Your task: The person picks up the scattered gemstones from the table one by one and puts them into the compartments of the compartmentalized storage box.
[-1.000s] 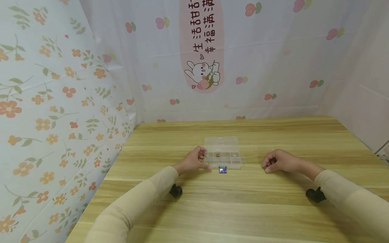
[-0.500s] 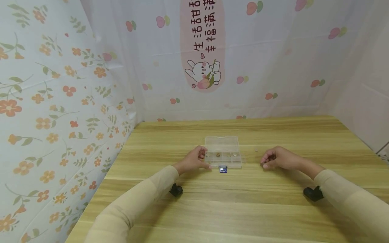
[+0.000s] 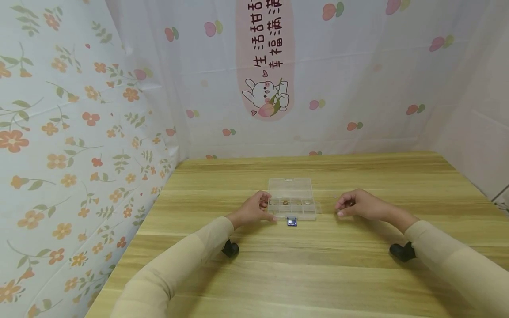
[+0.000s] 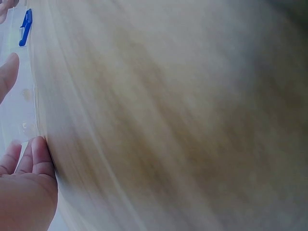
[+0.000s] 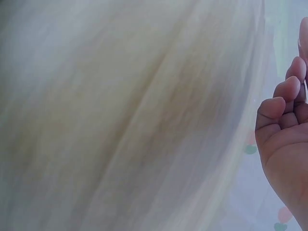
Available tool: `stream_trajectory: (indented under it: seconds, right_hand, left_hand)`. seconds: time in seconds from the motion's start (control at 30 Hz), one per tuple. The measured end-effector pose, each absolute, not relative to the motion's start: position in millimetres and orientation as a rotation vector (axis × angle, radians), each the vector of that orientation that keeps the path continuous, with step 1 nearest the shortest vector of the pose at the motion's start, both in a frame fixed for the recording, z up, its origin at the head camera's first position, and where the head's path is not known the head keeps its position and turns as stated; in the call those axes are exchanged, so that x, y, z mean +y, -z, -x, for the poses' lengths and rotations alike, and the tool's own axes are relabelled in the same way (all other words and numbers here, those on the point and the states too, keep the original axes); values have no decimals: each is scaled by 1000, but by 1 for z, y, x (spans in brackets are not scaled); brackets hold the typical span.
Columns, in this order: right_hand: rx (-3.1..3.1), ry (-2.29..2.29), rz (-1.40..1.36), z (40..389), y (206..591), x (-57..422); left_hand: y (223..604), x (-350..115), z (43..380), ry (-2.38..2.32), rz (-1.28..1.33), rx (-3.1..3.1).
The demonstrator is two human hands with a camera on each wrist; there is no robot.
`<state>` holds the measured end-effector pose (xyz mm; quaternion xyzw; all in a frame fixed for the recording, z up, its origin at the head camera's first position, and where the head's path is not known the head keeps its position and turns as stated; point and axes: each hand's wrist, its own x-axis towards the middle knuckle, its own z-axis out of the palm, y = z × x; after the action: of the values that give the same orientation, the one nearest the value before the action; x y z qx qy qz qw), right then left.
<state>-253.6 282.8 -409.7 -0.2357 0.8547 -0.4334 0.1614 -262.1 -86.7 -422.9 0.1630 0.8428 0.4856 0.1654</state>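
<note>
A clear plastic compartment box [image 3: 295,216] lies on the table, its lid [image 3: 290,189] folded back away from me. Small round pieces, like coins or buttons, sit in its back row, including a brownish one [image 3: 285,203]. A blue clasp [image 3: 292,221] hangs at the front edge. My left hand [image 3: 254,208] grips the box's left end, thumb on the front edge, fingers at the side. Right of the box, my right hand [image 3: 359,205] is above the table, thumb and fingertips pinched together on something too small to make out. The right wrist view shows its other fingers [image 5: 287,89] curled.
One tiny pale piece [image 3: 335,197] lies on the wooden table [image 3: 302,269] behind the right fingertips. A printed cloth [image 3: 342,88] hangs behind the table, and a flowered one [image 3: 79,132] along the left side.
My right hand has lifted and moved left, closer to the box. My left hand has stayed at the box's left end, and the box has not visibly moved.
</note>
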Motion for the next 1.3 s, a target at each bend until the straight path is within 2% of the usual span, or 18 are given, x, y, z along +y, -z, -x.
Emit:
stream_trajectory:
  seconds: [0.4, 1.3]
  right_hand:
    - [2431, 1324, 619, 256, 409, 265]
    - [2439, 1371, 710, 270, 406, 216]
  left_hand:
    - [427, -87, 264, -1367, -460, 2402]
    - [426, -87, 263, -1378, -457, 2405]
